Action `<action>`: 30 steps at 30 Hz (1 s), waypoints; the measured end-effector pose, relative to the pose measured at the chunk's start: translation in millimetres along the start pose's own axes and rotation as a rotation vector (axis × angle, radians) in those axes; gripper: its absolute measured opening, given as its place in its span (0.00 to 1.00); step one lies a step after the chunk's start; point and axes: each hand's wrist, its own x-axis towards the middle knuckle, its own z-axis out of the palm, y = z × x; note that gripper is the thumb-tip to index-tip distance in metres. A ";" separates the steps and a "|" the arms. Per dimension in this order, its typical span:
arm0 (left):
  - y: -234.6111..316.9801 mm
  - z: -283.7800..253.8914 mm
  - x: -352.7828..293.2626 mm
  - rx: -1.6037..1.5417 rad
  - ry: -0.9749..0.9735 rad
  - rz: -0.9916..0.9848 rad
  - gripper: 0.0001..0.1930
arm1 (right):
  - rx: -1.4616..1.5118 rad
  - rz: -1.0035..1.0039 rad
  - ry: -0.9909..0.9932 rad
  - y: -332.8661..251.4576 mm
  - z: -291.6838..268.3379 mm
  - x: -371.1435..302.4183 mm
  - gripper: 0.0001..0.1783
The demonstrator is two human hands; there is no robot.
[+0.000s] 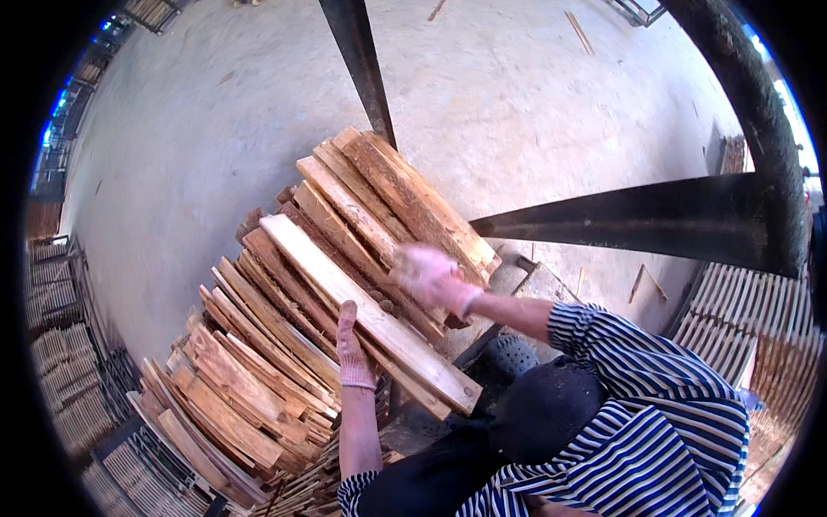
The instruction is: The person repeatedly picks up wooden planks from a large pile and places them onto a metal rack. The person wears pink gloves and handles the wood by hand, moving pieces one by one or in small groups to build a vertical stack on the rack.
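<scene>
A pale, smooth wooden board [366, 306] lies slantwise over the near side of a pile of rough boards. My left hand [354, 358], in a light knitted glove, is closed on the board's left edge with the thumb up along its side; its other fingers are hidden. A second board shows just beneath the pale one. My right hand [433, 278], in a pinkish glove, is smeared by motion above the boards right of the pale one, so its fingers cannot be made out. Bark-edged boards [422, 202] lie stacked beyond it.
More rough boards [228, 379] spread down the pile to the lower left. Dark metal bars [637, 220] flank the pile at the right and far side. Racks of stacked slats [732, 323] stand at the right and left edges. Concrete floor [224, 112] stretches beyond.
</scene>
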 end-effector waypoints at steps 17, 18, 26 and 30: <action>-11.9 -78.8 -36.1 -0.059 -0.026 0.127 0.29 | -0.005 0.009 0.332 129.3 -57.0 61.5 0.45; -10.2 -84.2 -40.3 -0.076 -0.029 0.117 0.28 | -0.072 0.017 0.325 119.8 -48.3 60.9 0.46; -15.6 -100.8 -34.5 -0.131 -0.047 0.030 0.31 | -0.304 0.053 0.328 91.5 -18.9 54.7 0.43; -16.7 -97.6 -16.5 -0.119 -0.074 0.031 0.29 | -0.574 0.210 0.314 80.9 -29.2 97.9 0.48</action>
